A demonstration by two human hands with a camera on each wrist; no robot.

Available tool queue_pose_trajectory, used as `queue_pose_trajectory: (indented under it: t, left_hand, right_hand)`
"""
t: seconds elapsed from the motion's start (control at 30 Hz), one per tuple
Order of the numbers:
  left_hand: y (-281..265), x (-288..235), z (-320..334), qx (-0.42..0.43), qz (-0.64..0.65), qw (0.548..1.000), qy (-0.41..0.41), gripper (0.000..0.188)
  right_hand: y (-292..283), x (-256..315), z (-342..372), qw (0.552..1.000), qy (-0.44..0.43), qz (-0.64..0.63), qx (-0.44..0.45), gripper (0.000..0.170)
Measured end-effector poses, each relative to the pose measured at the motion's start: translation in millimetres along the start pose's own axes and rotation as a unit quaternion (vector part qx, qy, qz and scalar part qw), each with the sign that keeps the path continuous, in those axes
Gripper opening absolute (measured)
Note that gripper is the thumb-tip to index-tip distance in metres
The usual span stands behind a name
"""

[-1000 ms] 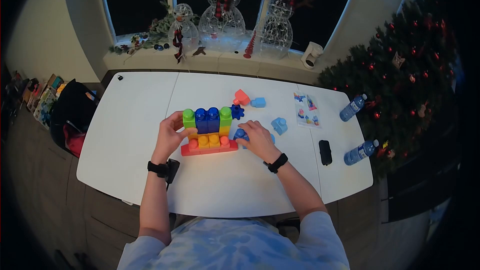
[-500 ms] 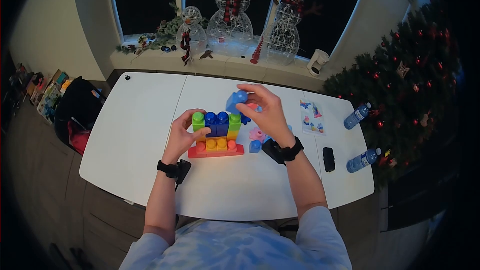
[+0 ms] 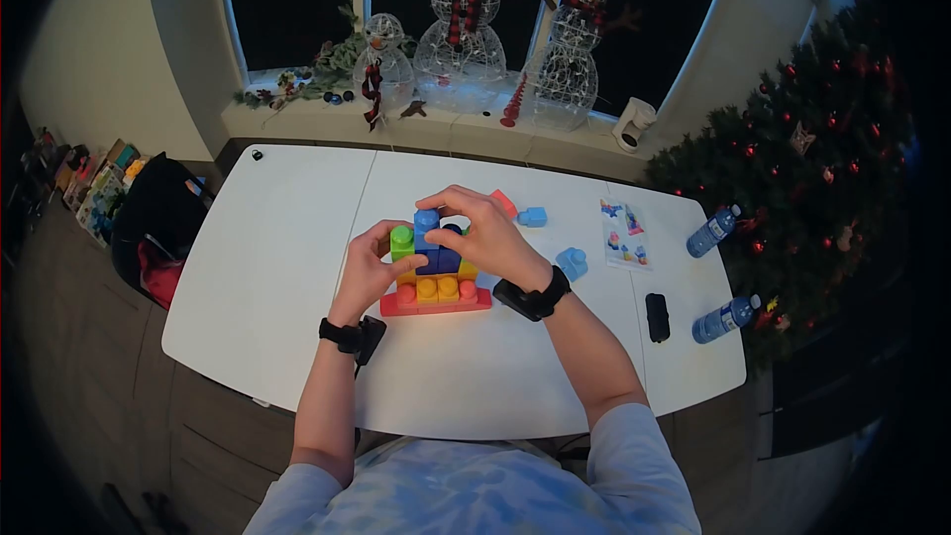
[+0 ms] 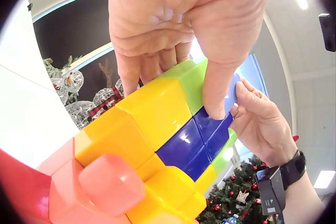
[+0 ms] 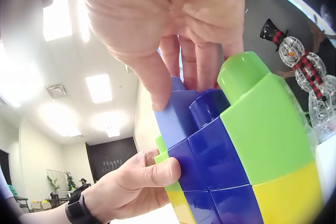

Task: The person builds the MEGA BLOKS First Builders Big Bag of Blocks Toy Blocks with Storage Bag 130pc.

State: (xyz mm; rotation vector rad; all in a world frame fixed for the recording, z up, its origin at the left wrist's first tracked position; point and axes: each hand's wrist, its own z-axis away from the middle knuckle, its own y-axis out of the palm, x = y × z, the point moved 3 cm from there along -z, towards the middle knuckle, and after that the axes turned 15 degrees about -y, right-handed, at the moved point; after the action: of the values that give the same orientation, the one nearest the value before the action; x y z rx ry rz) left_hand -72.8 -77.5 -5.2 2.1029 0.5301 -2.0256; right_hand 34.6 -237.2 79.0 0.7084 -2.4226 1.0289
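Observation:
On the white table (image 3: pixel 267 267) stands a block structure: a red base (image 3: pixel 436 305), a row of orange and coral blocks (image 3: pixel 427 290), dark blue blocks (image 3: pixel 443 260) above, and green blocks (image 5: pixel 268 129) at the sides. My left hand (image 3: pixel 367 277) grips the structure's left side, its thumb across a dark blue block. Thumb and fingers of my right hand (image 3: pixel 490 238) pinch a light blue block (image 5: pixel 179 115) at the top. In the right wrist view, that block's lower edge meets a dark blue block, beside an uncovered dark blue stud (image 5: pixel 207 106).
Toward the back lie a coral block (image 3: pixel 504 202) and a light blue block (image 3: pixel 533 217). Another light blue piece (image 3: pixel 572 263) is to the right. Beyond it are a picture sheet (image 3: pixel 626 233), a black case (image 3: pixel 658 318) and two water bottles (image 3: pixel 713 231).
My right hand picked up the light blue block from the table right of the structure, lifted it and brought it left onto the dark blue blocks. The left hand keeps its grip on the structure.

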Motion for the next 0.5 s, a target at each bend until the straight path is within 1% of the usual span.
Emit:
queue_pose_trajectory:
  t: [0.13, 0.27, 0.33, 0.37, 0.43, 0.47, 0.5]
  left_hand:
    - [-0.6, -1.9, 0.1, 0.004, -0.008, 1.000, -0.015, 0.046]
    - [0.8, -5.3, -0.9, 0.002, -0.010, 1.000, -0.003, 0.047]
    - [2.4, -9.0, -0.3, -0.018, -0.021, 0.999, 0.017, 0.050]
    - [2.9, -12.5, -0.1, -0.018, -0.021, 0.999, 0.017, 0.050]
    - [2.6, -20.6, -1.1, -0.025, -0.028, 0.999, 0.019, 0.047]
    - [1.3, -20.2, -2.6, -0.025, -0.027, 0.999, 0.018, 0.047]
    - [0.1, -18.6, -5.4, -0.022, -0.060, 0.998, 0.008, 0.048]
  right_hand:
    - [1.1, -4.3, 1.8, 1.000, 0.006, -0.019, 0.002, 0.036]
    - [-7.9, 2.6, 5.7, 1.000, 0.000, -0.014, -0.015, 0.037]
    - [-34.9, -4.6, 17.7, 0.991, 0.084, -0.002, -0.108, 0.042]
    - [-46.5, -8.4, 27.5, 0.991, 0.084, -0.002, -0.108, 0.042]
    - [-65.9, -27.8, 53.5, 0.983, 0.156, 0.088, -0.038, 0.043]
    - [-67.6, -34.8, 68.3, 0.983, 0.157, 0.089, -0.038, 0.043]
    - [-61.8, -41.0, 88.7, 0.972, 0.162, 0.161, 0.059, 0.044]
